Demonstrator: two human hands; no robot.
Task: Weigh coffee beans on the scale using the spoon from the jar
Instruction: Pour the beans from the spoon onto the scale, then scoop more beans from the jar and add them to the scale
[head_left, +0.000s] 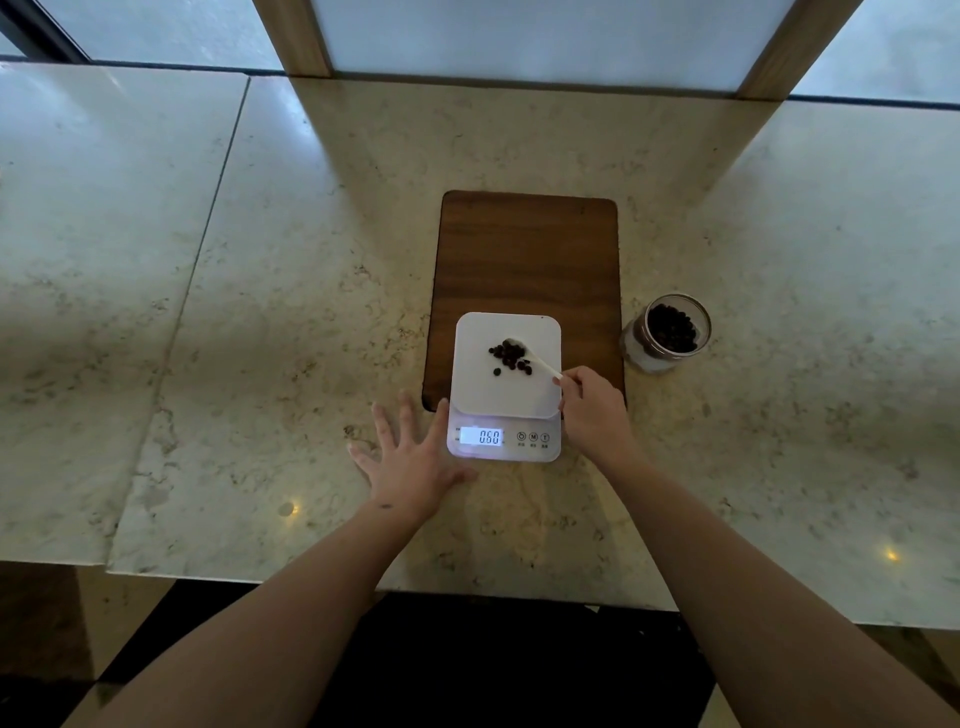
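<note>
A white digital scale (478, 395) stands partly on a dark wooden board, its lit display (482, 436) reading 060. A small pile of dark coffee beans (510, 357) lies on the scale's platform. My right hand (592, 410) grips the handle of a white spoon (540, 364), whose bowl rests among the beans. My left hand (410, 457) lies flat on the counter with fingers spread, just left of the scale. An open glass jar (667, 332) with coffee beans inside stands to the right of the board.
The wooden board (530, 254) lies on a marble counter (260, 312) that runs wide to both sides. The counter's front edge is near my forearms. Window frames and wooden posts line the back.
</note>
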